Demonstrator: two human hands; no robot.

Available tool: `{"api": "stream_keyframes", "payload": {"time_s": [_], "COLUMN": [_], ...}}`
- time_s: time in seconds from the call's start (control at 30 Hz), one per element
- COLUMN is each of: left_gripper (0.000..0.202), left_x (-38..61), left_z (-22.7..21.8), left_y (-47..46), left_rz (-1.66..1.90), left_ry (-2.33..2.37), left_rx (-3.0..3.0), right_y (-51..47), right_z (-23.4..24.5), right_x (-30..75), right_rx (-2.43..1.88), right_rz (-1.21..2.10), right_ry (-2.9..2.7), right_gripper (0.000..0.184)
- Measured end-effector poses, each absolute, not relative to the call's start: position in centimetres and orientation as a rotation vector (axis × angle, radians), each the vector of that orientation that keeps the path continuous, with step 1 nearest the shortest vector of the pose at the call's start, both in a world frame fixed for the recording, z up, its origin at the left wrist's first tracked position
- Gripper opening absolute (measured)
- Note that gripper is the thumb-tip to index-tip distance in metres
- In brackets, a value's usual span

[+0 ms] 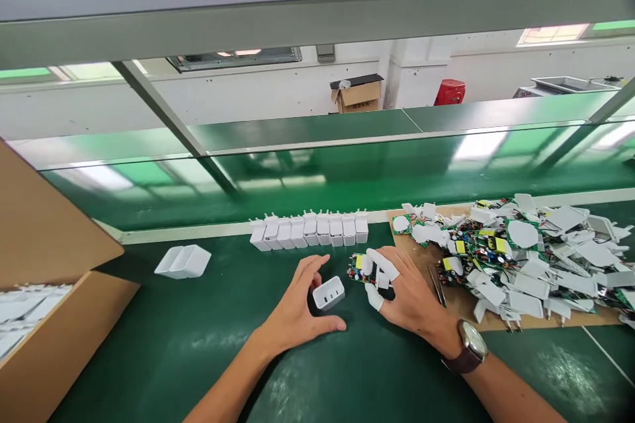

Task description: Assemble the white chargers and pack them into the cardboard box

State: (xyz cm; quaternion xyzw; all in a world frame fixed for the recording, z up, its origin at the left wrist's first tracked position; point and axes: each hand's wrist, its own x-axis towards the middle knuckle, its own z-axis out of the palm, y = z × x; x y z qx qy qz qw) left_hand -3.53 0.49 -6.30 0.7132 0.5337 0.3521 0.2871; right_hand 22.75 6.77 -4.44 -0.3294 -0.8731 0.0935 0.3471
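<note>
My left hand (300,307) is open, with thumb and fingers apart around a white charger housing (329,293). Port slots show on the housing's face, which is turned toward me; whether the hidden fingers touch it I cannot tell. Just to the right, my right hand (404,291) is closed on a small circuit board (358,267) with yellow and dark parts and a white piece attached. White covers sit on its thumb and a finger. Beyond both hands, a row of several white chargers (310,231) with pins stands along the table's back.
At right, a heap of circuit boards and white covers (526,258) lies on a brown board (489,324), with tweezers (437,285) near my wrist. Two white housings (183,261) stand at left. A cardboard box (89,317) holding white parts flanks the table (163,357).
</note>
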Motion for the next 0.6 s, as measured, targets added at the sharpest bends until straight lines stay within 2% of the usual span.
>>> {"api": "stream_keyframes", "payload": {"time_s": [0.07,0.17,0.27,0.4,0.6], "left_gripper": [0.106,0.076,0.057,0.058,0.065], "left_x": [-3.5,-3.4,-3.1,-3.1,-3.3], "left_z": [-5.6,-5.1,-5.4,-6.4,-6.9], "left_y": [0.4,0.5,0.7,1.0,1.0], "left_rz": [0.808,0.596,0.719,1.015,0.986], "left_ry": [1.35,1.294,1.35,1.425,1.404], "left_rx": [1.86,1.865,1.959,2.1,2.112], "right_y": [6.8,6.8,6.6,5.9,4.9], "right_z": [-4.6,-4.6,-4.0,-3.1,-3.1], "right_x": [22.8,22.8,22.8,22.6,21.9], "right_rx": [-0.864,-0.865,-0.831,-0.703,-0.591], "right_rz": [0.212,0.195,0.181,0.283,0.256], "right_ry": [-2.232,-2.198,-2.155,-2.104,-2.256], "right_gripper": [0.063,0.063,0.068,0.071,0.072]}}
